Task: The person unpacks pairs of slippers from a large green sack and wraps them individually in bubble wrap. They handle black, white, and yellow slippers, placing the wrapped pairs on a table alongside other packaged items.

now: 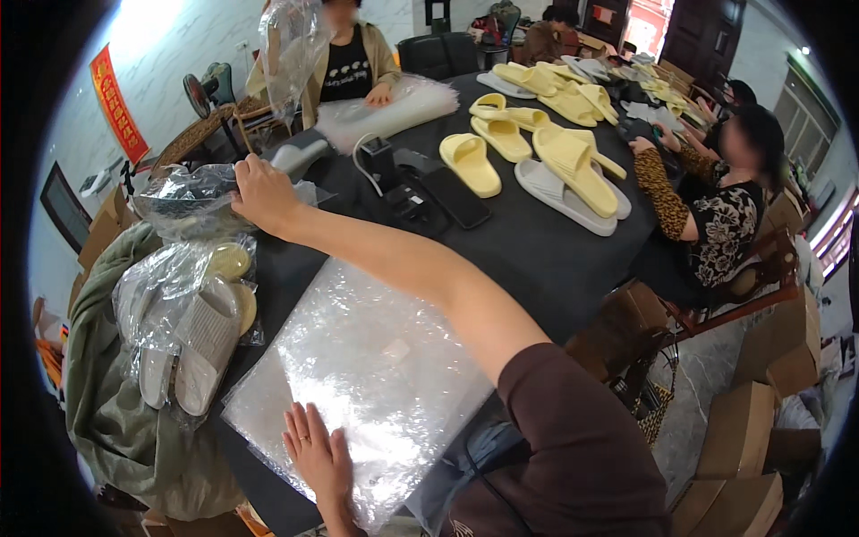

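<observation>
My left hand [318,455] lies flat with its fingers stretched on a stack of clear plastic bags [394,358] at the table's near edge. Stretched across the stack to the far left, my right hand [266,199] is closed on a clear plastic bag [192,199] with something dark inside. Its fingertips are partly hidden behind the film. Just nearer than that bag lie bagged slippers, a pale ribbed pair [208,345] on top and yellow ones [230,261] showing beside them. They rest over a green cloth [116,394].
Loose yellow slippers [472,164] and grey slippers [573,201] spread over the black table [358,237]. A phone [456,197] and a black charger [380,163] lie mid-table. One person [349,63] stands opposite; another [716,197] sits at right. Cardboard boxes [738,430] stack on the right floor.
</observation>
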The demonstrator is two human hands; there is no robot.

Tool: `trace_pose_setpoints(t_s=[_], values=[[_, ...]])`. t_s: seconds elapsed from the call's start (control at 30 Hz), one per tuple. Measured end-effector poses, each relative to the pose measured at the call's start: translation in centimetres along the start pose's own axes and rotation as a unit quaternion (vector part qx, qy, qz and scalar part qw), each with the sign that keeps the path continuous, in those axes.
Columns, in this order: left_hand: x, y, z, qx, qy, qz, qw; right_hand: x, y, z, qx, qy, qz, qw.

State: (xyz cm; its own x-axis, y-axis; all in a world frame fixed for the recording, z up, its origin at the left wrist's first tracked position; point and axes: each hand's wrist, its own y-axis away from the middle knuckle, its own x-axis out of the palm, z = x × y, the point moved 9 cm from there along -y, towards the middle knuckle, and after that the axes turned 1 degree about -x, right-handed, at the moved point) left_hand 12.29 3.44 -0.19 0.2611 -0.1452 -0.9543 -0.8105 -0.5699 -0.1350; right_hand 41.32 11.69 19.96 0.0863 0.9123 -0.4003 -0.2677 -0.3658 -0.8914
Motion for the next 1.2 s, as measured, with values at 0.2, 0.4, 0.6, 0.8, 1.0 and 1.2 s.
trace_pose_setpoints(t_s=[0.2,0.4,0.6,0.8,1.0,1.2], values=[[0.2,0.1,-0.3,0.029,-0.005,-0.014,0.999,-12.2,3.1,2.0,-0.075,0.055,0.011,0.996],[-1.4,1.8,-0.5,0.062,0.049,-0.056,0.995,-17.2,13.6,10.2,-0.18,0.232,0.11,0.949],[-1.3,4.5,-1.6,-0.083,0.633,-0.006,0.77,-15.7,25.5,15.5,-0.114,-0.136,0.581,0.795],[0.4,7.1,-0.8,-0.179,0.781,0.035,0.597,-13.1,16.7,7.8,-0.093,-0.014,0.427,0.899],[3.4,6.7,-6.6,-0.242,0.815,0.191,0.49,-3.3,14.9,-2.5,0.041,-0.061,0.469,0.88],[4.8,3.9,-7.4,-0.254,0.723,0.208,0.608,1.6,16.9,-9.3,0.154,0.062,0.526,0.834]])
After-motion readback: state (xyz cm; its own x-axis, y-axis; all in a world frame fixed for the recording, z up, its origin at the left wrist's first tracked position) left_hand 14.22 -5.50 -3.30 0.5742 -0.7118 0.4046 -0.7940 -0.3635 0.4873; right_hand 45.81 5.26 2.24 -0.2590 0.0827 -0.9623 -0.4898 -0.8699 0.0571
